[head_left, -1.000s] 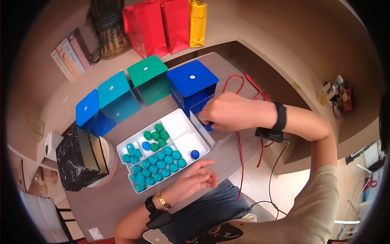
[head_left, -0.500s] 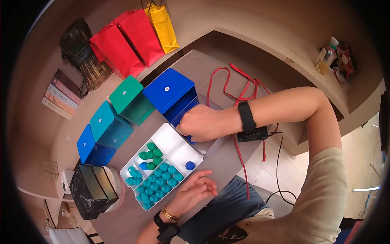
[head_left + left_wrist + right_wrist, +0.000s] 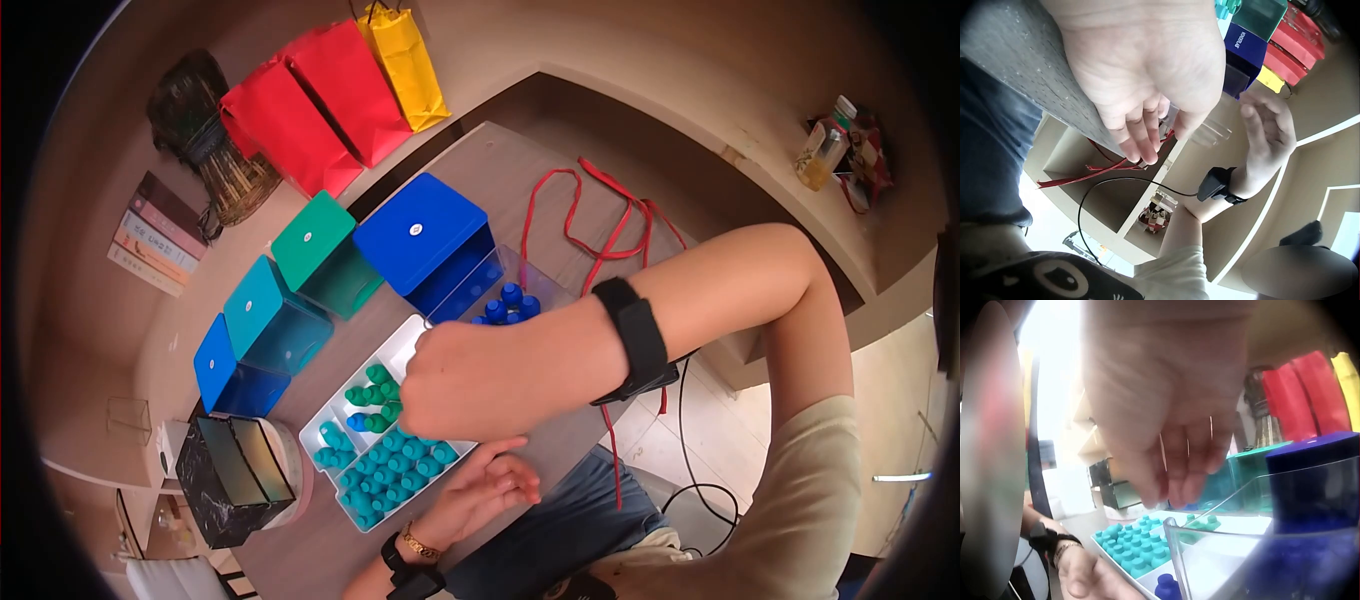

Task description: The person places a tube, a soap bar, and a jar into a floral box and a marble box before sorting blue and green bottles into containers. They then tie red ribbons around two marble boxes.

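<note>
My right hand hovers over the right side of a white divided tray, back of the hand up. Its fingertips come together with the thumb in the right wrist view; I cannot tell whether they pinch something. Teal bottle-shaped pieces, green ones and a light blue one fill tray compartments. One dark blue piece stands in a near compartment. Beside the tray, a clear drawer holds several dark blue pieces. My left hand lies palm up, fingers loosely bent, by the tray's near edge.
Behind the tray stand boxes in blue, teal, green and dark blue. A black marbled box is at left. Red cord trails over the right table edge. Red bags and a yellow bag stand behind.
My right hand has left the clear drawer and moved left and nearer over the tray, uncovering the dark blue pieces. The left hand stays in place. The head view has turned.
</note>
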The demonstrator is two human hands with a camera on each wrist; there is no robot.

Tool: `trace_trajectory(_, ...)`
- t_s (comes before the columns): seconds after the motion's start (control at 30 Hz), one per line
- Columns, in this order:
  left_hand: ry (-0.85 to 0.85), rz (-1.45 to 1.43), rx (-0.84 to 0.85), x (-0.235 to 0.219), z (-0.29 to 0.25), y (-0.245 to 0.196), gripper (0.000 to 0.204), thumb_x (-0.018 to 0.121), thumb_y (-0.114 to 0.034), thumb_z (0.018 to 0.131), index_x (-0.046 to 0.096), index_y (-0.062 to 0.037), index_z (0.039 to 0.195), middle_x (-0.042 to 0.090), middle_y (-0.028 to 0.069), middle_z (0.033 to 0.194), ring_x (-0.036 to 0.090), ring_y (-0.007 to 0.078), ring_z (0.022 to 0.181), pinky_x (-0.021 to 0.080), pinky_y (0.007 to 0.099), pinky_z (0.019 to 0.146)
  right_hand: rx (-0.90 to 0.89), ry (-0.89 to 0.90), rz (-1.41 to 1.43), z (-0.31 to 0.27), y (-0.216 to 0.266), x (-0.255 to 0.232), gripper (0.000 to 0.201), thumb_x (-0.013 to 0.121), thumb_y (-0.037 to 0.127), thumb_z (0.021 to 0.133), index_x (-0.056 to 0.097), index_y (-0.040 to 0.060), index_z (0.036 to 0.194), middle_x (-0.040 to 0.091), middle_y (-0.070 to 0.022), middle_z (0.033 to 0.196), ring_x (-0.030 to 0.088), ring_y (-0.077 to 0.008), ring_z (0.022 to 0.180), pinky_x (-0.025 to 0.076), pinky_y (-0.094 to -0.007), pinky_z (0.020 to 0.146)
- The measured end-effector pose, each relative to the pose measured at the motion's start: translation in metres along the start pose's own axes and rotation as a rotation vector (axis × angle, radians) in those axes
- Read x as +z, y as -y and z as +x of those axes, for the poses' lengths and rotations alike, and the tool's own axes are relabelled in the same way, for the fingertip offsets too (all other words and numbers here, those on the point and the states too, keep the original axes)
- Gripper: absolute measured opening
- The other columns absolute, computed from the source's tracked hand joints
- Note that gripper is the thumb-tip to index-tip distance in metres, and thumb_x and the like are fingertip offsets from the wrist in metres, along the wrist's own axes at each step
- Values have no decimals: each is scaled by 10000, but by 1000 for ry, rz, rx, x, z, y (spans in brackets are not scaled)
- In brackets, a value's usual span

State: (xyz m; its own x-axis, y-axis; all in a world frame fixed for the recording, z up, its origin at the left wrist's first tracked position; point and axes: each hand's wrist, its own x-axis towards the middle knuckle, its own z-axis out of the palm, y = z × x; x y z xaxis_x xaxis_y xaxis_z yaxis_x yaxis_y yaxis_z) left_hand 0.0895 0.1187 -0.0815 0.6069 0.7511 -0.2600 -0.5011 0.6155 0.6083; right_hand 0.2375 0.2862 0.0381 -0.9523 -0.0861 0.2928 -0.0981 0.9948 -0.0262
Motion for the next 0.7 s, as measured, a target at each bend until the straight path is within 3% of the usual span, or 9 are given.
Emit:
trace_trajectory(0.1, -7, 35, -18, 1, 0, -1, 531, 547, -141, 1036, 353, -22, 1516, 594, 169, 1196, 600, 268, 1119, 469, 454, 1028, -93, 132, -69, 11, 8, 13, 124, 757, 210, 538, 678, 122, 578, 691, -49, 638, 697, -243, 616, 481, -331, 632)
trace_trajectory(0.4, 74, 38, 8, -6, 1, 3, 520, 529, -127, 1050, 349, -10, 1523, 584, 156, 1230, 598, 245, 1146, 477, 447, 1037, -146, 374, -153, 17, 18, 37, 140, 765, 217, 517, 669, 124, 561, 682, -60, 624, 691, -241, 603, 469, -323, 621)
trace_trajectory(0.5, 81, 14, 10, -7, 2, 5, 490, 525, -119, 1054, 368, -12, 1506, 584, 150, 1228, 597, 242, 1151, 480, 442, 1036, -194, 410, -42, 27, 13, 26, 83, 725, 129, 668, 716, 47, 667, 686, -116, 671, 724, -288, 667, 521, -384, 498)
trace_trajectory(0.6, 99, 3, 32, -8, 3, 6, 454, 518, -116, 1059, 391, -15, 1482, 586, 142, 1225, 595, 239, 1157, 481, 439, 1037, -113, 252, -105, 30, 8, 5, 100, 722, 130, 704, 708, 34, 681, 697, -139, 717, 736, -293, 697, 545, -397, 514)
trace_trajectory(0.7, 122, 4, 41, -10, 5, 7, 435, 517, -118, 1061, 403, -16, 1468, 588, 136, 1223, 594, 234, 1162, 482, 436, 1040, 51, 206, 2, 29, 3, -28, 96, 708, 89, 768, 725, -1, 799, 697, -192, 771, 720, -364, 706, 562, -425, 560)
